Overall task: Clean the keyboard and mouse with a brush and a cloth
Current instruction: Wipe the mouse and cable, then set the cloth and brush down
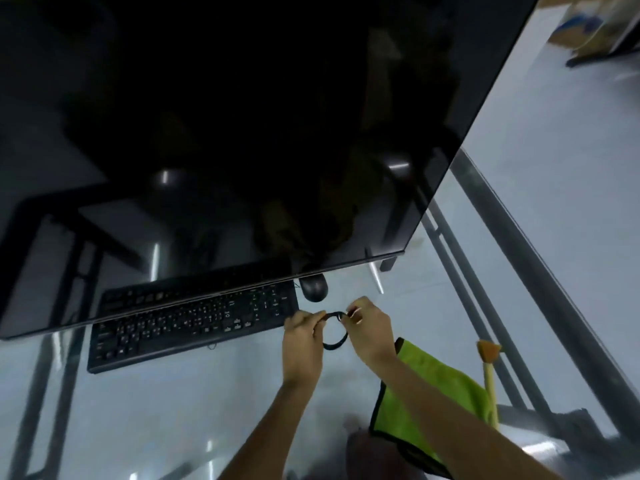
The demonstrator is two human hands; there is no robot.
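Observation:
A black keyboard (194,320) lies on the glass desk, its far rows hidden under the monitor's lower edge. A dark mouse (313,289) sits just right of it, partly tucked under the monitor. My left hand (302,336) and my right hand (367,327) both pinch a coiled black cable (335,332) held as a loop above the desk, right of the keyboard and in front of the mouse. A green cloth (429,396) lies under my right forearm. A brush (489,365) with a pale wooden handle and orange bristles lies right of the cloth.
A large dark monitor (242,133) fills the upper view and overhangs the desk. The glass desk (173,403) has a metal frame rail (540,282) along its right edge. Cardboard boxes (588,26) stand on the floor at far right.

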